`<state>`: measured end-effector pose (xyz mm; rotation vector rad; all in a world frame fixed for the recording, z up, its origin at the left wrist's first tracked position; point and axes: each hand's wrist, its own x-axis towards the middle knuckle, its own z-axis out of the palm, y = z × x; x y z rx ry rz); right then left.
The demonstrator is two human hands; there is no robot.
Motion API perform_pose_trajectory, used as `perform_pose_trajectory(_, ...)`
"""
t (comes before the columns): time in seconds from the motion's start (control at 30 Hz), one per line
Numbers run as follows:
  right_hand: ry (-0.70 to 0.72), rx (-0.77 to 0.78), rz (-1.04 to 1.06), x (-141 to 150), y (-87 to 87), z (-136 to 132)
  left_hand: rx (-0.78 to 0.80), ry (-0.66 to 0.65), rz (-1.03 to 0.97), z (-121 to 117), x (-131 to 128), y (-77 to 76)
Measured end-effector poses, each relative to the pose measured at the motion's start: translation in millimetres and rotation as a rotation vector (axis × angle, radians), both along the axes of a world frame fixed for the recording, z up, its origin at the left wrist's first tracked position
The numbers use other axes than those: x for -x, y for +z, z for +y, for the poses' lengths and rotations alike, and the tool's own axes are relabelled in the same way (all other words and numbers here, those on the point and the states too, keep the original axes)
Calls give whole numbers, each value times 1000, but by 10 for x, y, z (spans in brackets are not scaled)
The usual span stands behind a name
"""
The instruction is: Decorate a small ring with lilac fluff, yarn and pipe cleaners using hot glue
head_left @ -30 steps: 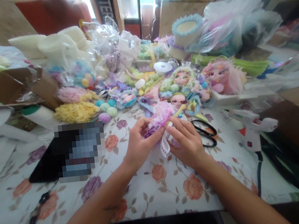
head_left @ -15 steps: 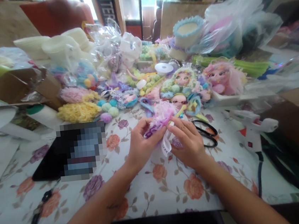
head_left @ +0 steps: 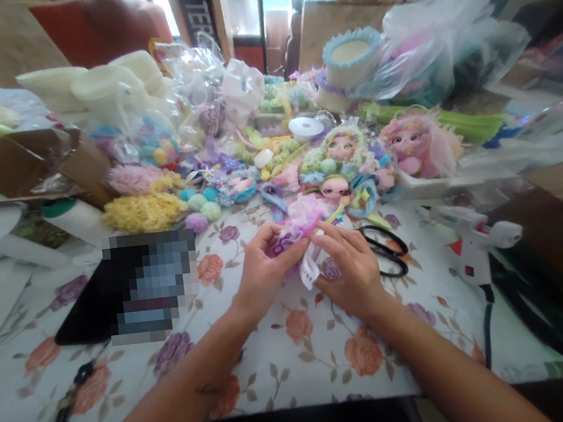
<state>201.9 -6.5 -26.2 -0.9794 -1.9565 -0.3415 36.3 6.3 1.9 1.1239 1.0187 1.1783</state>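
Desk (head_left: 272, 366): floral-covered, bearing all items.
Left hand (head_left: 262, 273): fingers closed around the pink-purple fluffy piece (head_left: 303, 219), above the desk's middle.
Right hand (head_left: 352, 267): fingers pinching its edge.
Scissors (head_left: 393, 272): just beside the right hand.

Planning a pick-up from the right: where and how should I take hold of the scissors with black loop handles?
Probably by the black loop handles, pinching one rim from the right, clear of the right hand. Both loops lie exposed on the white floral tablecloth, rounded ends facing right; the blades are out of sight.
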Motion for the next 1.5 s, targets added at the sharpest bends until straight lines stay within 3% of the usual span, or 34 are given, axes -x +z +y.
perform_pose_trajectory(0.2,-63,366,350,33,-18,-22,-160,68,281,-34,-32,1)
perform_pose_trajectory(0.33,-53,459,450,42,20,-28,-237,105,370,-50,-35,-16)
perform_pose_trajectory(0.5,-40,424,470,39,48,-16,-327,127,427,-55,-21,-39)
perform_pose_trajectory(0.67,-44,393,441,36,20,-15,-303,122,439,-53,-7,-11)
perform_pose_trajectory(1.0,-60,262,341,2,-52,10,-221,23,241,10,12,-47)
perform_pose_trajectory(1.5,-33,460,482,6,83,4,-148,-51,198,60,53,-31)
